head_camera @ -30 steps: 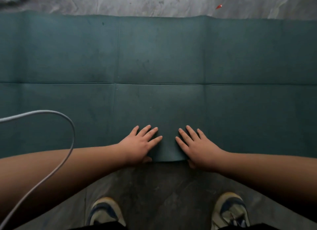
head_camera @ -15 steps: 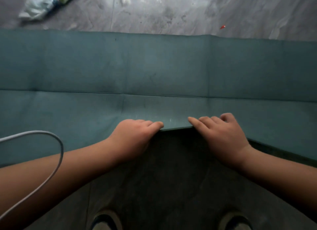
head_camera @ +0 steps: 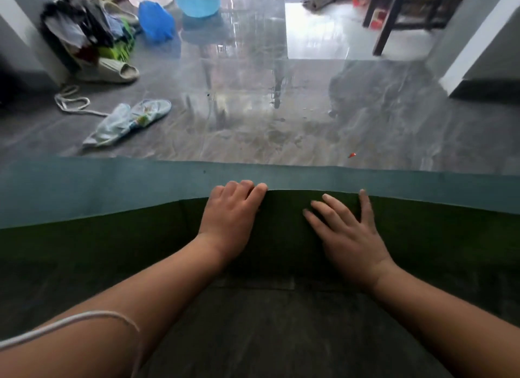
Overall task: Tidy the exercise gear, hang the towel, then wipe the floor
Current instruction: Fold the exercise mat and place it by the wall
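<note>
Left hand (head_camera: 229,214) grips the mat's (head_camera: 84,186) folded-over edge, fingers curled over it; right hand (head_camera: 347,234) lies flat on the dark underside, fingers straight. Mat runs left-right across the floor (head_camera: 253,110), directly ahead; both hands equally near.

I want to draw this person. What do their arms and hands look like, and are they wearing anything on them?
Both forearms are bare, no sleeves in view. The left hand and right hand wear no gloves, rings or watch. A thin white cable crosses the left forearm.
</note>
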`<state>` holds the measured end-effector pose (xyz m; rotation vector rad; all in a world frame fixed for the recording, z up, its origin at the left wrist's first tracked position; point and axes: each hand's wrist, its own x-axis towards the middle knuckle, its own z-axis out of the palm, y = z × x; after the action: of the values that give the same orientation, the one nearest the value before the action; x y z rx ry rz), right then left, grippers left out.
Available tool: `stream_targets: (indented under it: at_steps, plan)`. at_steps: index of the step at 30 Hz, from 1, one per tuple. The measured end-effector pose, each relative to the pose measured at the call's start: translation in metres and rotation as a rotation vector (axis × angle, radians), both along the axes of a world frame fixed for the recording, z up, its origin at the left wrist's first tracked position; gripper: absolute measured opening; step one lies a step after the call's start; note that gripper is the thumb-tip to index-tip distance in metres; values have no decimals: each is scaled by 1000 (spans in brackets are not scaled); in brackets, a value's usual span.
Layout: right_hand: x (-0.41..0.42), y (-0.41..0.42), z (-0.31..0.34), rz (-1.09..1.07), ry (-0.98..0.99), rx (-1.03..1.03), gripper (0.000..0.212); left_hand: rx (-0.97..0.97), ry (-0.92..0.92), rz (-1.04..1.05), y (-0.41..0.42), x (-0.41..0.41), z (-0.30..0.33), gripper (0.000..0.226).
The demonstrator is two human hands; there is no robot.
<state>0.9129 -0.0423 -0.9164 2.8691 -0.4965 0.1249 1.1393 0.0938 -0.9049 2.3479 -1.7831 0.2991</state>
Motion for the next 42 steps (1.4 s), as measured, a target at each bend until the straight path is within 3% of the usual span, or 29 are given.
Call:
stream_targets:
  at_steps: [2,6,14,20,29,33,42]
  plan:
    - [14,-5,-5,-111,56,66,74,-2,-18,23,-17,9,-4,64]
    - [38,-16,-24,-241,52,134,72,45,-22,50,-34,10,-20,57]
    - [64,-36,-66,-402,50,281,63,297,71,96,-21,-1,-94,66]
    - [42,-22,-110,-437,224,393,67,387,187,175,-16,7,-136,63]
    - [21,-26,-144,-410,312,461,76,606,299,201,-18,1,-158,63]
    - [24,-30,-152,-418,356,526,62,685,368,218,-23,4,-167,61]
    - [20,-38,-152,-331,469,611,87,727,458,258,-26,5,-180,64]
